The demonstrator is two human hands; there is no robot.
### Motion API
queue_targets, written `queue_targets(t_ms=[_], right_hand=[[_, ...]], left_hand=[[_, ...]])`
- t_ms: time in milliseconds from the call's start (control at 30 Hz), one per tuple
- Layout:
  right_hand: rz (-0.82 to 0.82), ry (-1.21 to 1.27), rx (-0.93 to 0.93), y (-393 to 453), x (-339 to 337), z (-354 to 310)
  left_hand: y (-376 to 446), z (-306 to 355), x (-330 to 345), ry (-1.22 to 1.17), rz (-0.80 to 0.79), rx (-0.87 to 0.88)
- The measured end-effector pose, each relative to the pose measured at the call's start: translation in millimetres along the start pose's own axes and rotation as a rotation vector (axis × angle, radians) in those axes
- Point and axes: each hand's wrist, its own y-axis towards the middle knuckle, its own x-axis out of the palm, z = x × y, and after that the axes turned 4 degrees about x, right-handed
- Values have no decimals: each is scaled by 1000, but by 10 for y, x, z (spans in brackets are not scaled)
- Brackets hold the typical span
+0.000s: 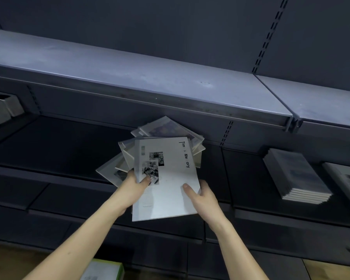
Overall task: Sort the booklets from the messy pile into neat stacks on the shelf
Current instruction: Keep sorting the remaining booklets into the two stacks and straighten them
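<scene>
The dark shelf (59, 150) carries everything here, and places below are given from the messy pile (166, 136) at its middle. Well to the right of that pile, on the same shelf, sits a squared-up neat stack (295, 174) of the same pale booklets, with another booklet (348, 182) just beyond it, cut off by the frame edge.

The top booklet (168, 178) lies on the near side of the pile and overhangs the shelf's front lip toward the person. Its long axis runs front to back, away from the body.

Both hands grip its near half: the left hand (134, 183) on the left edge with its thumb on the cover, the right hand (200, 194) at the right edge, thumb on top. The right hand is the nearer one to the neat stack, so the carry probably goes rightward.

The cover reads roughly "Time & Memory", though glare blots some letters. A barcode and small photographs sit near its left edge.
</scene>
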Motion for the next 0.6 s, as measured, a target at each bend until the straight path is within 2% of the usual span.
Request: queue_targets(t_ms=[267,467,600], right_hand=[[62,9,-27,69,-3,-29],[-12,32,-6,63,-18,-10],[-50,-8,22,61,-85,-82]], left_hand=[[28,51,46,92,97,24],[68,76,124,150,146,-34],[7,152,195,173,222,45]])
